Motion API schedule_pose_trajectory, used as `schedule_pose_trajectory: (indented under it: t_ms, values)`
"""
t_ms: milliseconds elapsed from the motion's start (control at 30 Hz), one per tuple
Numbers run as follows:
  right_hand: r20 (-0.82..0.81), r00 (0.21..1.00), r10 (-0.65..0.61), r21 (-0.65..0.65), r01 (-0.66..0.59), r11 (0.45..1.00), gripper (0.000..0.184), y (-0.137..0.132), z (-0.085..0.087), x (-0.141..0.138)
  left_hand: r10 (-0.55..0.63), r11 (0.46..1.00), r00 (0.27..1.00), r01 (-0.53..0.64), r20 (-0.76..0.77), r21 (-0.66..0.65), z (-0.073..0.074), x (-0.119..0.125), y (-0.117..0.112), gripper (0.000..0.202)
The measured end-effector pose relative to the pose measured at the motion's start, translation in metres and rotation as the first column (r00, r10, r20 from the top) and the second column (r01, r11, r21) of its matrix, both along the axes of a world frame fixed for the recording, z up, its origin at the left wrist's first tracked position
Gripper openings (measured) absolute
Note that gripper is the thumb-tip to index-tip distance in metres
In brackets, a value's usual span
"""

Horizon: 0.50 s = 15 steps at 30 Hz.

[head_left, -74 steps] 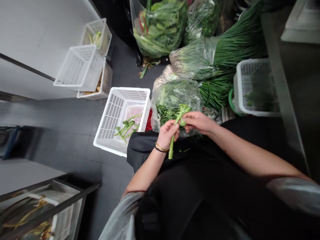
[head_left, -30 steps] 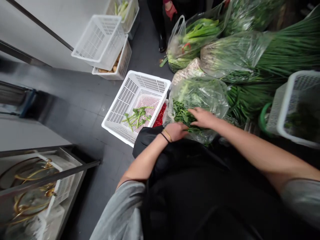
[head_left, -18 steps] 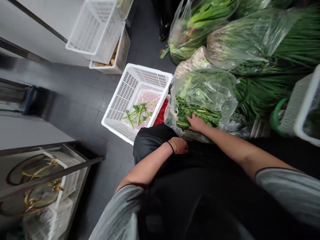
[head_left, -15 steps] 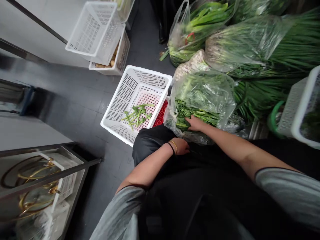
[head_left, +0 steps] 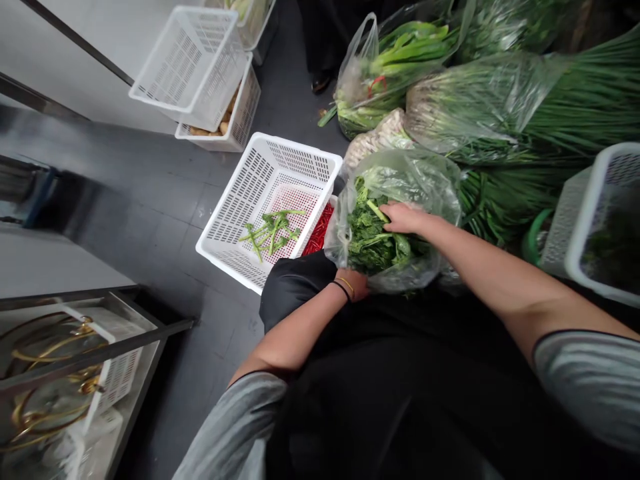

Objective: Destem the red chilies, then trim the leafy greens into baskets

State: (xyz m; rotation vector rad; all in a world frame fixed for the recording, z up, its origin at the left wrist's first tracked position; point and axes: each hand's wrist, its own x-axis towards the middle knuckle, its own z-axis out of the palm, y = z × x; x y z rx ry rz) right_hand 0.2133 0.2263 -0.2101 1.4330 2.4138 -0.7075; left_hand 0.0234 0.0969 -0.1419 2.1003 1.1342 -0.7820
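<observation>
Green stalk touches the right hand.

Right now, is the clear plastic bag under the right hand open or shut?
Open: the clear plastic bag exposes dark-green leaves at its mouth, where the right hand touches them.

Left hand: fingertips hidden from my feed at the plastic bag.
Right hand: palm turned from my view.
Red items: partly hidden by the white basket; too small for me to identify.
Right-side basket: cut off by right edge.
Co-worker: cut off above the legs.
</observation>
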Motion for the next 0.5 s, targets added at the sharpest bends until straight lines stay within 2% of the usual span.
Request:
schedule_pose_trajectory:
  t_ms: [67,133,233,300,333,400,433,500]
  values:
    - [-0.032,0.998,-0.058,-0.006,0.057,0.998,0.05,-0.01,-0.004,0.006,-0.023,0.997,0.995,0.015,-0.101,-0.077,-0.002,-0.002,0.0,0.033]
    - [-0.12,0.982,-0.147,0.058,0.155,0.986,0.053,-0.026,-0.007,0.018,-0.023,0.998,0.994,0.015,-0.109,-0.067,-0.002,-0.003,0.001,0.029]
    - [-0.279,0.902,-0.328,0.194,0.388,0.901,0.049,-0.049,-0.002,0.041,-0.043,0.998,0.993,0.039,-0.113,-0.042,0.0,-0.003,0.003,0.026]
    - [-0.35,0.867,-0.355,0.213,0.443,0.871,0.046,-0.062,0.008,0.05,-0.072,0.997,0.991,0.069,-0.117,-0.031,0.002,0.0,0.006,0.028]
    - [-0.364,0.873,-0.325,0.205,0.415,0.886,0.045,-0.067,0.014,0.051,-0.084,0.996,0.99,0.081,-0.113,-0.032,0.003,0.002,0.007,0.029]
    - [-0.318,0.929,-0.189,0.156,0.248,0.956,0.041,-0.076,0.023,0.04,-0.091,0.995,0.991,0.087,-0.1,-0.049,0.003,0.007,0.011,0.031]
    - [-0.249,0.961,-0.119,0.102,0.148,0.984,0.04,-0.079,0.025,0.03,-0.091,0.994,0.991,0.086,-0.093,-0.061,0.003,0.009,0.012,0.032]
    - [-0.065,0.998,-0.024,-0.054,0.02,0.998,0.041,-0.083,0.023,0.003,-0.084,0.993,0.993,0.076,-0.081,-0.086,0.001,0.013,0.013,0.032]
